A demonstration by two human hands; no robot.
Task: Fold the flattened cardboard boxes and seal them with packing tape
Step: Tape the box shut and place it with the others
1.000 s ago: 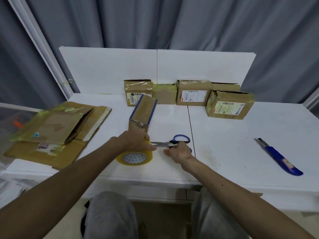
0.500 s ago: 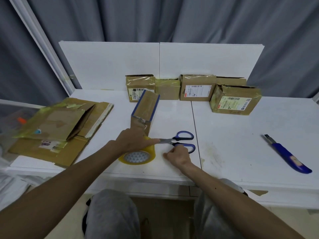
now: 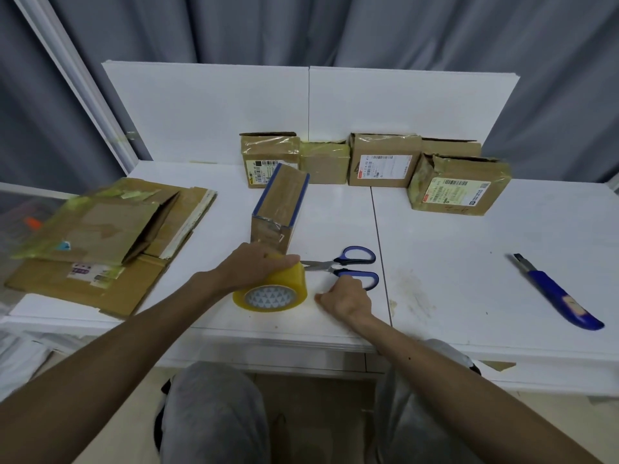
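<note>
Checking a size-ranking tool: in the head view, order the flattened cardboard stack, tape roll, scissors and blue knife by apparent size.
1. flattened cardboard stack.
2. blue knife, longest of the rest, though thin.
3. scissors and tape roll look alike; I won't rank them.

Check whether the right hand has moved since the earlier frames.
Yes: the right hand drew back from the scissors toward the near edge of the table.
</note>
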